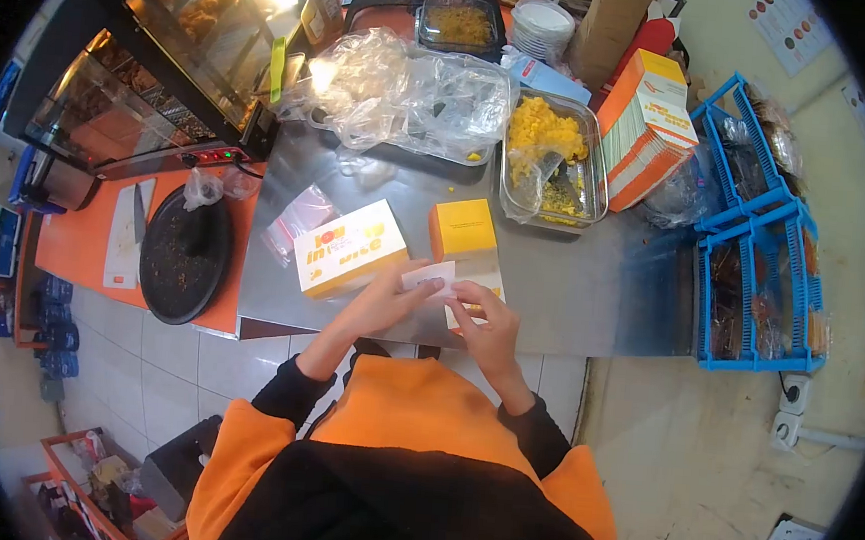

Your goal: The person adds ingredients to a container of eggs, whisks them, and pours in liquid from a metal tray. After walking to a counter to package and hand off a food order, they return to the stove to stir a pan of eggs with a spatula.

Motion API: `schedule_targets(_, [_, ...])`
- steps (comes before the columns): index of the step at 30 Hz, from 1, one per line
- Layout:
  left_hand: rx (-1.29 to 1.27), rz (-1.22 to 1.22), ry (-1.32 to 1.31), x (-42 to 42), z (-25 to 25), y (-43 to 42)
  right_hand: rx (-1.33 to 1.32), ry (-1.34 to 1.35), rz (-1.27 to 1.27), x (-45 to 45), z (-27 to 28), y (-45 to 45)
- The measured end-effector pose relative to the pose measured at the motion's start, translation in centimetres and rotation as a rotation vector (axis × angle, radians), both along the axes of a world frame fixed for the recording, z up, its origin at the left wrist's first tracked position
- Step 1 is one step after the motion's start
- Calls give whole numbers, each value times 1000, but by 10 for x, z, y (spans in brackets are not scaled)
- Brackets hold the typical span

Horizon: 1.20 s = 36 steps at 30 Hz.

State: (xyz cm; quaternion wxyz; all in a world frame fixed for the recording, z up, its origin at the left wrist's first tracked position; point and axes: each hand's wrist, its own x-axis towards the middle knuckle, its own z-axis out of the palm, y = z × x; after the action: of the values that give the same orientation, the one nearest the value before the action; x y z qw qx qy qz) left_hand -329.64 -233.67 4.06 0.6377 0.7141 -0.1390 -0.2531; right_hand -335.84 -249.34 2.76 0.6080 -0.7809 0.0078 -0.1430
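Note:
Between my hands is a small white slip of paper (438,273), held over the near edge of the steel table. My left hand (382,302) pinches its left side between thumb and fingers. Closed at the slip's right edge, my right hand (489,329) has thumb and fingertips together, apparently on the paper. Just behind the slip stands a yellow and white box (463,229), its lower part partly covered by my hands. A white box with orange and yellow lettering (352,247) lies left of it. Beside that box is a small clear plastic bag (302,219) with pinkish contents.
A metal tray of yellow rice (599,181) and a plastic-covered tray (495,159) stand behind. Stacked flat cartons (651,130) and blue baskets (757,214) are on the right. Left are a round black pan (185,258), a knife (140,211) and a heated display case (119,163).

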Motion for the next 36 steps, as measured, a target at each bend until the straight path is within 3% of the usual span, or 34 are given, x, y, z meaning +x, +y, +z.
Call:
schedule_targets(3, [62,-6,-247,2,-1,0,-8,-38,-28,1,-6,0])
schedule_targets(6, [123,-174,-359,7,10,3,-27,-63,-35,3,-7,-4])
schedule_targets(12, [39,189,-27,2,-1,-6,-203,-217,20,6,-11,-11])
schedule_targets(15, [114,262,-153,17,-1,-1,-320,-272,95,0,-9,-14])
schedule_targets(22, [263,-8,-117,20,27,1,-267,-163,76,12,20,-24])
schedule_targets(26, [177,-72,-145,10,36,-6,-289,-230,66,19,15,-25])
schedule_targets(29, [122,-39,-135,8,38,-8,-348,-329,95,23,15,-27])
schedule_targets(32, [73,-28,-135,7,34,-9,-219,-116,159,22,13,-29])
schedule_targets(36, [86,123,-130,8,3,-13,-534,-350,156,24,8,-29])
